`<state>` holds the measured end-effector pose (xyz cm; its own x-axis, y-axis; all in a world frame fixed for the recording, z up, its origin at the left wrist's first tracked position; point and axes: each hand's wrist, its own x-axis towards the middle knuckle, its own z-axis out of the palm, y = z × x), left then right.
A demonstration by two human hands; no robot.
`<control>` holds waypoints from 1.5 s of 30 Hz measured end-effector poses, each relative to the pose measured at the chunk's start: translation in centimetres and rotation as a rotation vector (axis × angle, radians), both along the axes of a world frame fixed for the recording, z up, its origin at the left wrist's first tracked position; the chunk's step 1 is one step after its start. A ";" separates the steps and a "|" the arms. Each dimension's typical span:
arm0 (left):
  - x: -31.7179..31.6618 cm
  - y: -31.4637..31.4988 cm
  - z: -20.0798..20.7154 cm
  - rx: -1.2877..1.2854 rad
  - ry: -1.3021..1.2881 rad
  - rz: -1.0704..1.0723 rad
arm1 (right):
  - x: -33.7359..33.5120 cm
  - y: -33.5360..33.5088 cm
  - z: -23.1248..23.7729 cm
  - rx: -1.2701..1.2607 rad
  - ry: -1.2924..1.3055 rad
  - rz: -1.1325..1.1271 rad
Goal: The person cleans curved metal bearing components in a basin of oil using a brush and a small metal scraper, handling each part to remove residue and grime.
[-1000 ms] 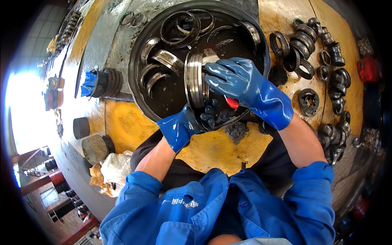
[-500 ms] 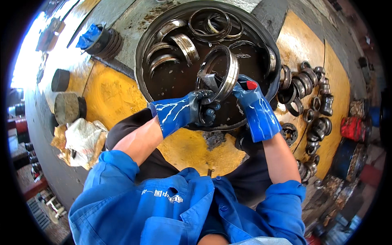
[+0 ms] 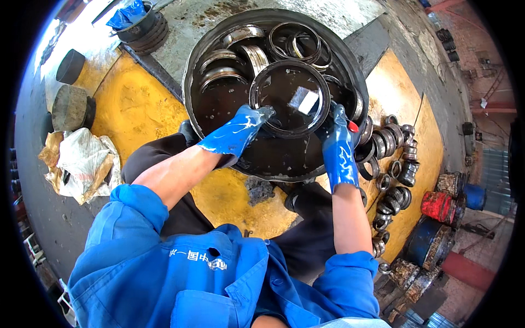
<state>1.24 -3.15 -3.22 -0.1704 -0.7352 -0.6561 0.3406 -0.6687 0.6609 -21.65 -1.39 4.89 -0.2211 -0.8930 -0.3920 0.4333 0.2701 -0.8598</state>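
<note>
I've got two hands, both in blue rubber gloves, closed on one large dark metal ring [image 3: 290,133]: left hand [image 3: 240,128] at its lower-left rim, right hand [image 3: 337,136] at the right. Ring is over the round black tub [image 3: 290,15] of dark liquid [image 3: 281,158]. One red-ended tool [image 3: 353,127] shows at the right hand; rest of it hidden. In the tub I count four tilted silver metal rings [image 3: 243,35] at the left, part-submerged; at least two overlapping dark round rings [image 3: 271,44] up top, exact count unclear. Can't identify the white patch inside the held ring. Most fingertips hidden.
</note>
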 end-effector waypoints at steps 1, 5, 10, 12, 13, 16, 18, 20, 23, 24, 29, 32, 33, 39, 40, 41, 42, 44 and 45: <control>0.1 -0.4 -1.8 -0.072 -0.164 -0.041 | 0.8 -0.1 -0.4 -0.006 0.026 -0.018; -1.0 0.0 -0.9 -0.199 -0.360 -0.135 | 0.6 -1.6 -1.6 0.151 -0.077 -0.111; -0.1 0.0 0.0 -0.393 -0.299 -0.150 | 1.1 -3.4 -2.8 0.216 -0.231 -0.178; 0.0 -0.3 1.1 -0.419 -0.282 -0.174 | 0.5 -3.2 -2.7 0.213 -0.249 -0.169; -0.1 -0.4 1.0 -0.439 -0.249 -0.181 | 0.1 -2.8 -2.7 0.206 -0.239 -0.152; -0.2 -0.2 0.8 -0.479 -0.093 -0.103 | -0.7 -2.4 -2.5 0.167 -0.194 -0.066; 0.2 -0.8 1.8 -0.496 0.033 -0.032 | -1.2 -2.6 -2.8 0.146 -0.169 -0.021; 1.4 -2.7 3.9 -0.579 0.086 -0.116 | -1.4 -3.0 -3.4 0.125 -0.156 0.014; 1.9 -3.6 6.9 -0.530 0.095 -0.177 | -1.2 -3.2 -3.9 0.099 -0.147 0.052; 2.3 -3.8 7.1 -0.507 0.057 -0.224 | -0.9 -3.2 -3.8 0.096 -0.146 0.065; 3.7 -3.2 7.4 -0.332 0.188 -0.351 | 0.8 -2.6 -2.2 0.158 -0.109 0.033; 3.2 -2.8 7.5 -0.324 0.198 -0.283 | 1.7 -1.5 1.3 0.247 -0.041 0.018; 3.2 -2.8 7.5 -0.359 0.158 -0.271 | 1.5 -1.1 1.6 0.247 -0.017 0.024; 3.0 -2.9 8.2 -0.474 -0.223 -0.231 | -1.8 0.7 2.0 0.023 0.302 0.071; 3.1 -3.0 8.3 -0.494 -0.254 -0.223 | -2.0 1.1 2.1 -0.049 0.375 0.080; 3.1 -2.8 8.5 -0.506 -0.267 -0.211 | -2.2 1.3 2.3 -0.125 0.446 0.094; 3.1 -2.8 8.5 -0.511 -0.270 -0.201 | -2.0 1.4 2.3 -0.207 0.515 0.108; 3.1 -2.7 8.6 -0.516 -0.261 -0.184 | -1.4 1.1 1.9 -0.386 0.661 0.154; 2.9 -2.6 8.7 -0.522 -0.254 -0.177 | -1.0 1.2 1.9 -0.464 0.727 0.171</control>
<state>4.14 -5.77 5.44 -0.2044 -0.9456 -0.2529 0.0426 -0.2667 0.9628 -22.68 -0.23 6.76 -0.1236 -0.9711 0.2043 -0.2790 -0.1636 -0.9462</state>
